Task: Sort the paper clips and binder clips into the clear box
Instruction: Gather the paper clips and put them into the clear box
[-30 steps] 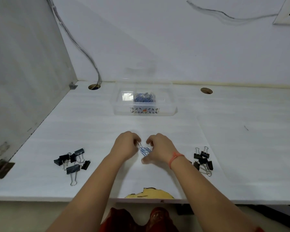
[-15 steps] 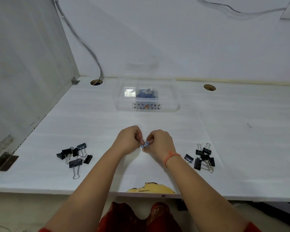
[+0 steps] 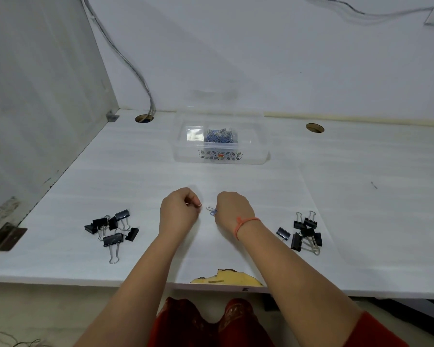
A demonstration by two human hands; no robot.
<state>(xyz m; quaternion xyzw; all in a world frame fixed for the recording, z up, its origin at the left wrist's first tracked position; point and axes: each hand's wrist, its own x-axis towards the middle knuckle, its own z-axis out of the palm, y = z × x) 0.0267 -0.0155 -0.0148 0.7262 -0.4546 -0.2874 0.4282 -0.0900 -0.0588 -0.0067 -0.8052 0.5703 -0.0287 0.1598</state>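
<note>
The clear box (image 3: 221, 149) is set at the desk's far side, blue paper clips (image 3: 219, 136) already pooled inside. Black binder clips (image 3: 112, 227) are heaped at both flanks. One paper clip (image 3: 211, 210) is pinched in the right hand (image 3: 232, 209), presumably for boxing; the left hand (image 3: 179, 209) is curled, contents indeterminable

No readable text anywhere in this view. The closest thing to a label is on the clear box (image 3: 221, 146): a printed band (image 3: 220, 155) runs along its front wall, showing blue and grey leaf shapes with a small red-orange patch at the centre, but no letters or numbers can be made out on it. A shiny rectangular patch (image 3: 194, 134) shows inside the box on the left, and it carries no legible print. The worktop (image 3: 361, 196) has only small marks, no writing.
</note>
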